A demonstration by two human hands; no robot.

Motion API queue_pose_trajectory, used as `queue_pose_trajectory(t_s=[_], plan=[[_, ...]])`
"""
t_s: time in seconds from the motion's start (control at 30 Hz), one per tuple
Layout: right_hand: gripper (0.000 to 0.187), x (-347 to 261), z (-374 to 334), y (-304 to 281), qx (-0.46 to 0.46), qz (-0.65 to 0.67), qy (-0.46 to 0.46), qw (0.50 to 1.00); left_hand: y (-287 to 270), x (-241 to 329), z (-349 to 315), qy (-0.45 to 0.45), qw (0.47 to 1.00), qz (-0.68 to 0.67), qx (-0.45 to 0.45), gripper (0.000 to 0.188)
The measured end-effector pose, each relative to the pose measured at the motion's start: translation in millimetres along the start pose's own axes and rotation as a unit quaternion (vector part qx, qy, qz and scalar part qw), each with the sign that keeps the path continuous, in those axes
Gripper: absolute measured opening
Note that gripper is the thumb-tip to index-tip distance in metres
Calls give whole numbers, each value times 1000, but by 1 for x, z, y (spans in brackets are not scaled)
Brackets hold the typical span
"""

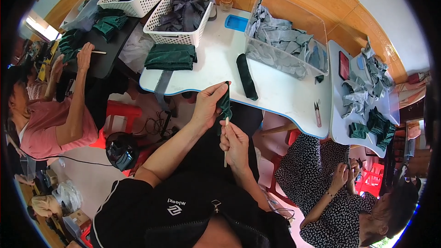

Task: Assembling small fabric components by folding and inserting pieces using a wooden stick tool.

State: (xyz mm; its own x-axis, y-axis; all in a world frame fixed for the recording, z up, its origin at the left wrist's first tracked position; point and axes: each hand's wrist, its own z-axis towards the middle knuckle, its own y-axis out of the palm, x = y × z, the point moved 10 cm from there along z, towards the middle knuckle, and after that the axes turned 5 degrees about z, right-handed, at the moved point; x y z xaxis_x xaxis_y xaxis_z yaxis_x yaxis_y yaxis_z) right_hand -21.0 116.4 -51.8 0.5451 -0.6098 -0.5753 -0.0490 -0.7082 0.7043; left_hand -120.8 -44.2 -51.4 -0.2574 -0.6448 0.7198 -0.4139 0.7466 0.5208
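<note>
My left hand pinches the upper end of a narrow dark green velvet piece just off the table's near edge. Below it, my right hand grips a thin pale wooden stick. The stick's upper tip meets the lower end of the velvet; whether it goes inside, I cannot tell. On the white table ahead lies a long, dark green velvet strip. A flat stack of green velvet pieces sits to its left, near the edge.
White perforated baskets with cloth stand at the back left. A clear bin holds grey-green fabric; small snips lie at right. Co-workers sit on both sides, the left one's hand holding a stick. A black fan-like object stands below.
</note>
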Motion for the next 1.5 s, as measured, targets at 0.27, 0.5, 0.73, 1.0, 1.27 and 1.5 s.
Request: queue_pose_trajectory(t_s=[0.27,0.5,0.73,1.0,1.27,1.5], plan=[[34,19,-9,10,-7,-37,6,999,-14,18,3,8,999,-6,32,27],[33,22,-8,3,7,-39,-28,999,-17,-2,-7,-38,996,75,-35,29],[35,18,0,12,15,-22,-30,999,-24,-4,-2,-15,999,30,-38,32],[32,56,-41,37,-31,-152,20,988,-51,50,28,68,931,-316,-168,66],[43,3,-20,3,72,-117,-93,986,-18,130,-24,-17,776,-479,-410,66],[10,46,-3,48,14,-32,-34,999,-19,143,-58,-9,763,-452,-462,98]])
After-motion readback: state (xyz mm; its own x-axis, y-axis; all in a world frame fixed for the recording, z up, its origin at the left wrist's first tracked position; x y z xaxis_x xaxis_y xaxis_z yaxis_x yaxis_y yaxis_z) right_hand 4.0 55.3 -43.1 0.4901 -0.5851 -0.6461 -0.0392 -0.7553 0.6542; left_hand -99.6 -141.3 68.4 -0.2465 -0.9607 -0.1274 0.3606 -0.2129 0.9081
